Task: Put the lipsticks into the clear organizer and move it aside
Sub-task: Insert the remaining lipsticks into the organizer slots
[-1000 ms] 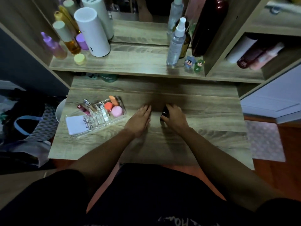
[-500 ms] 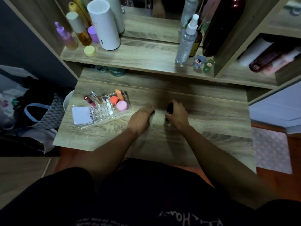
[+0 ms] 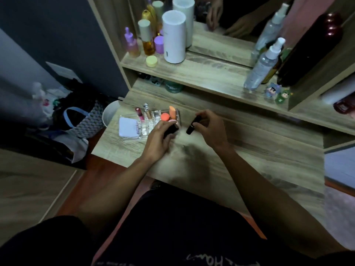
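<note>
1. The wooden bench has a raised shelf behind it. On the shelf stand a white cylinder, a purple dropper bottle, an amber bottle, a clear spray bottle and two small figurines.
2. A patterned bag lies on the floor to the left of the bench.
3. The left hand covers the right end of the clear organizer; the whole frame is dim and slightly blurred.
4. The left hand is clenched around a dark lipstick, held just over the organizer's right edge.
5. The right hand grasps a second black lipstick above the bench, just right of the organizer.
6. The organizer sits at the bench's left end. In it are a white card, a red-capped tube, a clear-topped tube and orange sponges.
</note>
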